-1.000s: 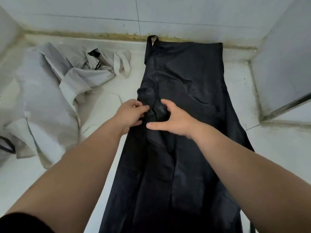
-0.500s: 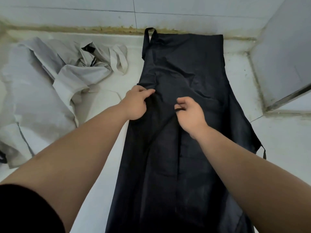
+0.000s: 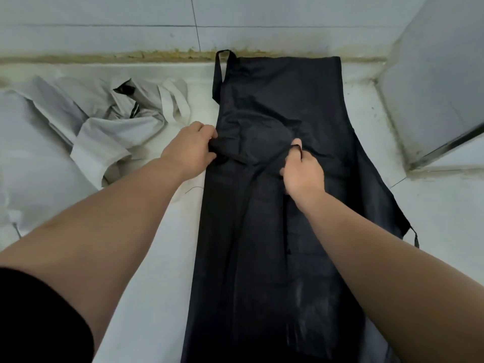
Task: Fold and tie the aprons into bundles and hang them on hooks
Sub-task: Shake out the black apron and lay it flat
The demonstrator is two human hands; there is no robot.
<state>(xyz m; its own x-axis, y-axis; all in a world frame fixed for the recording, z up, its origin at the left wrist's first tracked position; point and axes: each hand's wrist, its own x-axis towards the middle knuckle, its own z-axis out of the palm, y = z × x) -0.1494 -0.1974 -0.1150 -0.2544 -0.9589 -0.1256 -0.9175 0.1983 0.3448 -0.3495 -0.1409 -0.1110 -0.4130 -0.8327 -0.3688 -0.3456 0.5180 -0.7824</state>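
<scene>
A: So where does the black apron (image 3: 275, 231) lie?

B: Flat and lengthwise on the white counter (image 3: 157, 271), bib end away from the person, its top edge close to the tiled wall (image 3: 104, 22). Its neck loop (image 3: 223, 64) stands up at the far left corner.

A: And the 2 hands?

B: Both are on the upper part of the cloth. The left hand (image 3: 188, 150) has its fingers curled round a bunched fold at the apron's left edge. The right hand (image 3: 301, 171) is closed as well, pinching a thin black strap (image 3: 295, 146) that loops over a fingertip near the middle of the apron.

A: Anything else on the apron itself?

B: 1 waist tie (image 3: 415, 238) trails off its right corner onto the counter.

A: What sits around it?

B: On the left is a crumpled heap of pale grey aprons (image 3: 104, 127), with a white strap (image 3: 174, 100) on the side nearest the black one. On the right stands a pale panel (image 3: 432, 87) with a metal bottom edge. A black sleeve (image 3: 39, 323) shows at the lower left, on the left arm
</scene>
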